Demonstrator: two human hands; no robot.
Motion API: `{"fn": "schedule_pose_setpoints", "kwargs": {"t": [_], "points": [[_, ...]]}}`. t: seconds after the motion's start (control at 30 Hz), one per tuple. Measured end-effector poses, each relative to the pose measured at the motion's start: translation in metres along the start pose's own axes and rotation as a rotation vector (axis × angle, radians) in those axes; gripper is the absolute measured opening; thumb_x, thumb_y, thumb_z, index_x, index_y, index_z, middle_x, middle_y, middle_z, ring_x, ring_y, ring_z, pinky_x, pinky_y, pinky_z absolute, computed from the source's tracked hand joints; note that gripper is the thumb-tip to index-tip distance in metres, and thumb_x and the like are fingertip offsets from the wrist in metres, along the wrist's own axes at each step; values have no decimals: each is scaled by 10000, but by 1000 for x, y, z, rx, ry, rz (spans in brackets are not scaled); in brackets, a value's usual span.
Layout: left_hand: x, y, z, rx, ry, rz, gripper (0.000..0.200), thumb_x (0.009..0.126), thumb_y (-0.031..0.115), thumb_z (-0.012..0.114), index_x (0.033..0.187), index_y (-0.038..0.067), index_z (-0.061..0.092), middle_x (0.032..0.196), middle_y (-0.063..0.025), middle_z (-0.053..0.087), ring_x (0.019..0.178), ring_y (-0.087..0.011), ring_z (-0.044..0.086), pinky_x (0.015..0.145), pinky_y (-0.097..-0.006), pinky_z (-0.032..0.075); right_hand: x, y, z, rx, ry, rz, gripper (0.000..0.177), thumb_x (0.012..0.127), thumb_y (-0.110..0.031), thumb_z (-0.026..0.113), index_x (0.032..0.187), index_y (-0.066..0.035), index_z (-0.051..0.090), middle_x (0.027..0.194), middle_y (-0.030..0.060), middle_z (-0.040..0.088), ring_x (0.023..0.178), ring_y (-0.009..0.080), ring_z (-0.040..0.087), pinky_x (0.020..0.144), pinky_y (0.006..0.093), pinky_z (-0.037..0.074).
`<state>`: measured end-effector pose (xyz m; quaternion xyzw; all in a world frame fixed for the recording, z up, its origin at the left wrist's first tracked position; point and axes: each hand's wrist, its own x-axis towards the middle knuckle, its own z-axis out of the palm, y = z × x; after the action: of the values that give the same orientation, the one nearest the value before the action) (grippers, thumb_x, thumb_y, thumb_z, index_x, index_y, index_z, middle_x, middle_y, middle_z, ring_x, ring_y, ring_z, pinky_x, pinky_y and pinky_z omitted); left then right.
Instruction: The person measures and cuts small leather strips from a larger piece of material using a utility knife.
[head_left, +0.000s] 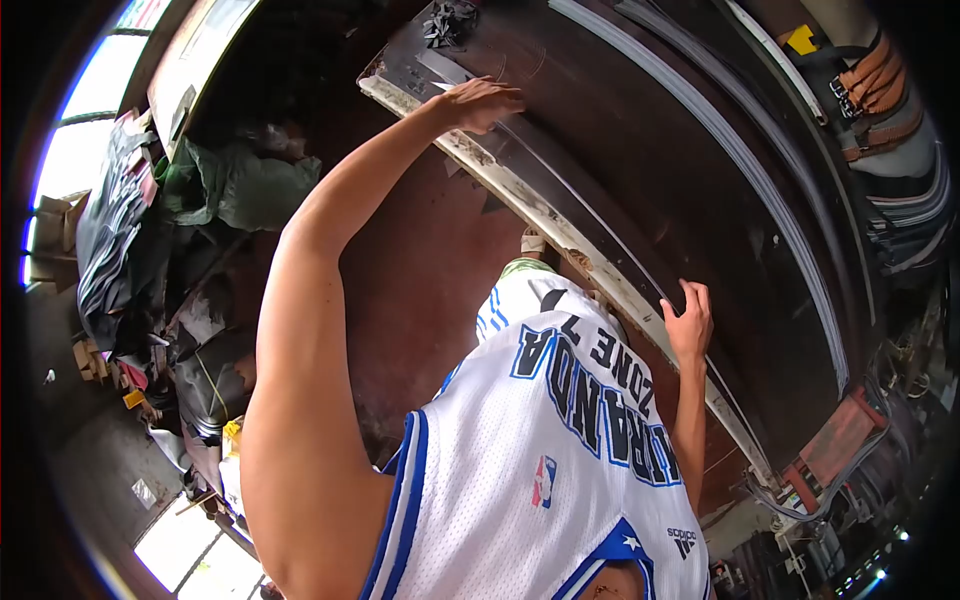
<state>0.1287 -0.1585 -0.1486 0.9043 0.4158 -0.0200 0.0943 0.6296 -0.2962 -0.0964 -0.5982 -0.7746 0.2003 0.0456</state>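
A long, narrow dark strip (585, 195) with a pale edge lies along the near side of the dark worktable (640, 130). Over its upper part, my left hand (483, 105) bends down with the fingers close together, seemingly holding it; the fingertips are partly hidden. Farther down the same strip, my right hand (690, 320) rests near the table edge, thumb and fingers apart, with nothing visible between them. Beyond my left hand, a flat grey end piece (443, 66) shows on the tabletop.
Bundles of long grey strips (720, 100) curve along the table's far side. A dark crumpled heap (450, 22) sits at the top corner. Brown belts (875, 85) hang at right, near a reddish block (842, 437). Sacks (250, 185) and dark sheets (120, 240) pile up at left.
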Motion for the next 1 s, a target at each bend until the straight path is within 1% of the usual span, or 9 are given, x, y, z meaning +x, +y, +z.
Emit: {"fn": "schedule_pose_setpoints", "kwargs": {"t": [0.13,0.2,0.3,0.5,0.7,0.77,0.8,0.9,1.0], "points": [[7,-2,-2,-26,-39,9,452,609,44,711,1046,96,608,1054,-56,584,1081,-277,576,833,-418,499,0,4,2,13,18,-8,429,762,-145,766,1135,-4,607,1038,143,583,1008,357,590,851,422,491],[10,-5,1,-76,-36,18,401,594,40,736,971,31,603,1021,-80,591,1000,-304,609,797,-426,525,0,7,0,20,-6,-34,415,759,-150,770,1112,5,618,1033,147,584,968,367,596,821,420,496],[14,-3,-3,-90,-109,-12,353,610,29,719,945,23,610,968,-104,606,903,-345,637,727,-440,540,2,9,-3,26,-22,-46,383,762,-146,767,1084,9,629,1020,146,584,945,362,601,804,416,498],[6,-4,1,-103,-179,4,345,625,28,720,955,32,620,918,-114,617,818,-364,646,698,-445,535,1,6,-5,38,-11,-74,386,753,-138,766,1085,6,631,1012,145,583,932,354,607,792,408,503],[-5,6,-11,-81,-270,-30,443,668,91,777,1075,52,604,1019,-94,602,967,-306,625,815,-416,522,-4,6,-5,60,-7,-42,385,734,-114,767,1079,-6,632,1027,127,595,953,344,614,802,404,509],[-12,6,-14,-124,-85,48,496,682,60,762,1143,58,578,1053,-94,592,1000,-307,611,848,-408,518,-4,6,-3,58,11,-34,382,729,-107,767,1072,-11,630,1032,123,597,959,341,614,804,406,512],[-16,-2,-8,-132,-37,76,371,743,29,673,1103,52,582,1079,-110,580,1058,-297,589,853,-416,512,-5,6,-1,55,23,-39,379,724,-100,767,1066,-16,628,1036,118,599,965,338,614,806,407,514],[-26,-6,-9,-171,-24,31,478,677,47,759,1119,55,577,1046,-103,587,1036,-299,597,852,-412,519,-6,8,2,39,36,-42,410,689,-81,775,1065,-43,618,1041,94,588,990,319,598,836,403,513],[-26,-3,-15,-122,-29,61,537,658,52,776,1153,48,568,1030,-98,609,989,-304,621,823,-402,541,-7,12,4,26,33,-35,407,680,-82,773,1052,-46,612,1030,88,584,989,310,597,842,400,511]]}}
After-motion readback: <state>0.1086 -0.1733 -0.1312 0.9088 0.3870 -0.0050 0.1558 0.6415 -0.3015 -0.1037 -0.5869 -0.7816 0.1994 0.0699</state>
